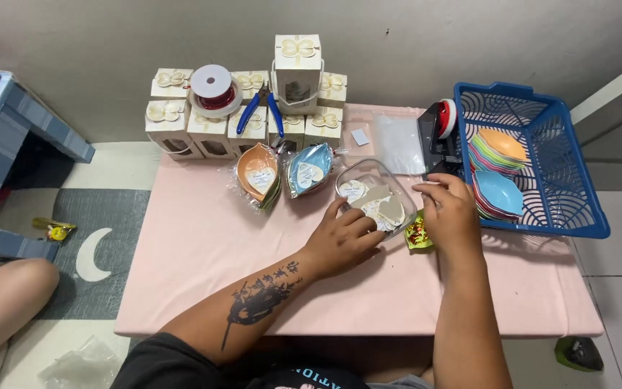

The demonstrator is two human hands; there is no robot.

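Both hands' grip rests open on clear container; blue basket beside.

Both forearms bare to past the elbow, no sleeves in view. Left forearm carries a dark tattoo: a solid inked shape with a column of small characters running toward the wrist. Hands bare, no rings, watch or gloves visible. Dark shirt at near edge, pale lettering partly seen.
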